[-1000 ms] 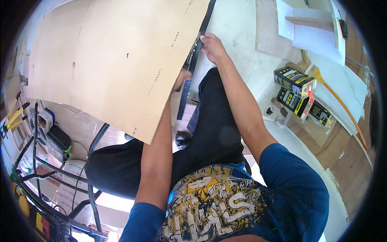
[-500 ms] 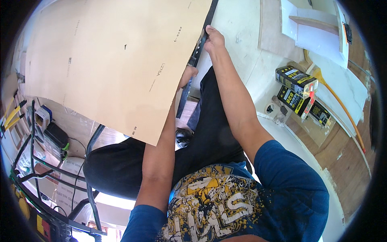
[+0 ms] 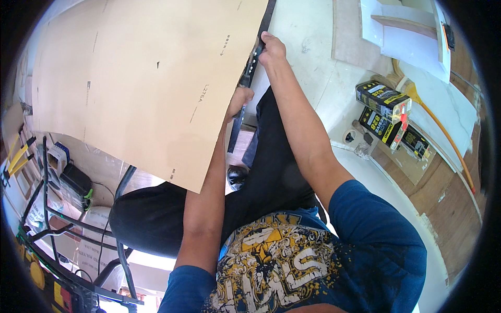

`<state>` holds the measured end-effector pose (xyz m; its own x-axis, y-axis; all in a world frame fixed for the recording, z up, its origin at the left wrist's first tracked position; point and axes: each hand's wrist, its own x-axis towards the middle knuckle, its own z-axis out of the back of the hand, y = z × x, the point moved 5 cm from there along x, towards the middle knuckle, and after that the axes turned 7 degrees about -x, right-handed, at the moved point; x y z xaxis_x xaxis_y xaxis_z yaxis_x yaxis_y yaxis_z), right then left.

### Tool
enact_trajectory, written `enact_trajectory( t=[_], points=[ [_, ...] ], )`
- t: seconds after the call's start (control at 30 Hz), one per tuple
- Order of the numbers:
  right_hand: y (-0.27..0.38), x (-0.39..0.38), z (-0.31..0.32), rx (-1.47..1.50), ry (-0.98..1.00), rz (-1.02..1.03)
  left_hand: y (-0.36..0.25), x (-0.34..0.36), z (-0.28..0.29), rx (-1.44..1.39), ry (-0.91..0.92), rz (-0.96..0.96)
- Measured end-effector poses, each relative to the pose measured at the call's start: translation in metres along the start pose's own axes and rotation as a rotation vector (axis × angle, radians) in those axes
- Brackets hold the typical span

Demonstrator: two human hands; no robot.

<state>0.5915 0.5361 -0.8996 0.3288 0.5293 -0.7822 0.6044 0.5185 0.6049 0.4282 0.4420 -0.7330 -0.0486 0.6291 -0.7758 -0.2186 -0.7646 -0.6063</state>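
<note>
Nearest, the left hand is curled beneath the right edge of a large, flat, tan rectangular sheet; what is pinched there cannot be told. Toward one o'clock, a narrow black strip is pinched by the right hand. From both grips the sheet is extended toward nine o'clock, its gripped edge aligned roughly seven-to-one.

The brown wooden floor carries a cluster of black-and-yellow tins. A thin tan board shows from under the tins. To their right lies a white veined panel, an orange-handled tool across it. Just left of them, a small roll rests on a pale surface.
</note>
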Motion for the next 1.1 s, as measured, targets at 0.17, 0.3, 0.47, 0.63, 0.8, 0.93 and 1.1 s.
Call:
enact_trajectory(
  t=[0.17, 0.3, 0.47, 0.63, 0.8, 0.93, 1.1],
  points=[
    [-0.001, 0.005, 0.004, 0.0, -0.01, 0.005, 0.009, 0.009, -0.005, 0.07, -0.003, -0.059],
    [0.0, 0.001, 0.0, -0.012, 0.002, 0.02, 0.023, 0.02, -0.009, 0.098, -0.011, -0.046],
    [-0.004, 0.011, 0.001, -0.058, 0.044, 0.028, 0.072, 0.066, -0.033, -0.135, 0.097, -0.004],
    [-0.005, 0.012, 0.005, -0.043, 0.069, 0.012, 0.067, 0.062, -0.035, -0.146, 0.111, 0.022],
    [-0.002, 0.02, 0.01, -0.05, 0.104, 0.041, 0.037, 0.041, -0.027, -0.177, 0.084, -0.033],
    [-0.005, 0.009, -0.001, -0.06, 0.068, 0.024, 0.026, 0.04, -0.017, -0.167, 0.037, -0.104],
    [-0.005, 0.024, 0.007, -0.116, 0.082, 0.081, 0.028, 0.056, -0.032, -0.321, 0.108, -0.05]
  ],
)
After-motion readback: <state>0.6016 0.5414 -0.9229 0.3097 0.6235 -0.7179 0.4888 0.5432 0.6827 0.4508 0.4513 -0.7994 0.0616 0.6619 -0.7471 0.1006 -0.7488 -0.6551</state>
